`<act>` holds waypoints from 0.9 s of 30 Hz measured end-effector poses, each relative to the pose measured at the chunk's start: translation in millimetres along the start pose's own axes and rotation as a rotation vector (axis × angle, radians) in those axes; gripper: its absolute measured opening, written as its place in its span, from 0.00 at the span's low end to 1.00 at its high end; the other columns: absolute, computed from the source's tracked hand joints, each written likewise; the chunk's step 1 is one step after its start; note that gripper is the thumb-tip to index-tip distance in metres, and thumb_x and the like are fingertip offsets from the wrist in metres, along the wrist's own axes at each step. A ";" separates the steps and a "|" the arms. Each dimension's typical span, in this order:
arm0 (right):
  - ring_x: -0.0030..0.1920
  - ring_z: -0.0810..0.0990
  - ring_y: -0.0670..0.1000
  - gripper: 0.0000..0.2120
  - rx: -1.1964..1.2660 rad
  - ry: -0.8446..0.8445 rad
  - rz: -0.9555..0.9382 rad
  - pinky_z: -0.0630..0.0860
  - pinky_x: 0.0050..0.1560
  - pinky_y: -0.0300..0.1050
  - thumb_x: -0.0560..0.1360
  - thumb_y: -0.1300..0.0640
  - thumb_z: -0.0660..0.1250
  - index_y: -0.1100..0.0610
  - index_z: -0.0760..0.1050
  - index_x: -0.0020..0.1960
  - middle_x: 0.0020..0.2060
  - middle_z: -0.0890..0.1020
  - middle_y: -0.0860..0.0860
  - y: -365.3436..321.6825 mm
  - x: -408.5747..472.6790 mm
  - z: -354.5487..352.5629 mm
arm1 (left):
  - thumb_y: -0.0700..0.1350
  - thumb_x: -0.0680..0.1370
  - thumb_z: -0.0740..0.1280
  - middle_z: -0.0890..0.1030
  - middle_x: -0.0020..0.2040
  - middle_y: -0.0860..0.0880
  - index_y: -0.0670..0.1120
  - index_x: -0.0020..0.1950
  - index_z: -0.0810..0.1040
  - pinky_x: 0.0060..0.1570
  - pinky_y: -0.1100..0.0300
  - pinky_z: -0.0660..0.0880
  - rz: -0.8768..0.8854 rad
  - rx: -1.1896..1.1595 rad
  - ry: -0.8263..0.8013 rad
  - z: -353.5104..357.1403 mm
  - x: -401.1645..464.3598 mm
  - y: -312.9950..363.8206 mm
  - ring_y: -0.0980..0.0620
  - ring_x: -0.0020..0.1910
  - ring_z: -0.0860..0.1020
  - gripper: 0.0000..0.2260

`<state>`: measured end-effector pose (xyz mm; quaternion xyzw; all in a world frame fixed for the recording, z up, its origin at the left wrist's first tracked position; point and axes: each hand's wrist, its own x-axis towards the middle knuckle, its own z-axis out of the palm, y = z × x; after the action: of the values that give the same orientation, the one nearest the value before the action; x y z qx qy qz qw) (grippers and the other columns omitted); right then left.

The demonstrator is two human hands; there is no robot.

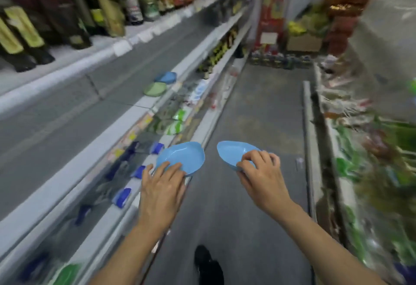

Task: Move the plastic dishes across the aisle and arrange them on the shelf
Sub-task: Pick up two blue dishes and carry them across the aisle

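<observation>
The left hand [163, 183] has its fingers curled over the near rim of a blue plastic dish [181, 157], gripping it above the aisle floor [258, 116]. The right hand [261, 172] pinches the near edge of a second blue dish [234, 150], tilted, just beside the first. On the grey shelf [90, 104] at the left, near its front edge, lie a green dish [155, 88] and another blue dish [166, 77]. Bottles [135, 3] stand on the shelf above.

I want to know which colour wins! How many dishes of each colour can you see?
Blue dishes: 3, one in the left hand at, one in the right hand at, one on the shelf.
Green dishes: 1, on the shelf.
Total: 4
</observation>
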<state>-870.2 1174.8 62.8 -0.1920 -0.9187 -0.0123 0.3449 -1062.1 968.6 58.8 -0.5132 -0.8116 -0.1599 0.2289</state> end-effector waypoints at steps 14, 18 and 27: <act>0.51 0.76 0.58 0.08 0.116 -0.146 -0.198 0.68 0.53 0.57 0.72 0.59 0.76 0.51 0.79 0.48 0.52 0.77 0.51 123.2 342.1 280.7 | 0.47 0.78 0.58 0.84 0.55 0.52 0.50 0.45 0.83 0.63 0.42 0.70 -0.237 0.100 0.008 161.2 280.1 -196.4 0.45 0.58 0.81 0.13; 0.50 0.76 0.57 0.09 0.195 -0.164 -0.292 0.67 0.54 0.56 0.71 0.58 0.77 0.49 0.81 0.48 0.51 0.77 0.50 146.2 434.5 367.6 | 0.47 0.78 0.59 0.84 0.56 0.51 0.49 0.48 0.84 0.61 0.42 0.71 -0.335 0.147 0.024 204.9 329.3 -239.9 0.45 0.59 0.81 0.13; 0.51 0.75 0.55 0.06 0.441 -0.230 -0.631 0.66 0.53 0.54 0.71 0.54 0.72 0.47 0.81 0.48 0.51 0.77 0.50 174.6 611.6 567.8 | 0.43 0.75 0.64 0.85 0.56 0.52 0.49 0.50 0.85 0.59 0.44 0.73 -0.654 0.343 0.078 317.3 436.4 -276.6 0.46 0.55 0.83 0.10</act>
<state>-1585.3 1635.2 1.6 0.1782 -0.9458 0.1014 0.2519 -1539.3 1340.4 18.0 -0.1746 -0.9383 -0.1054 0.2791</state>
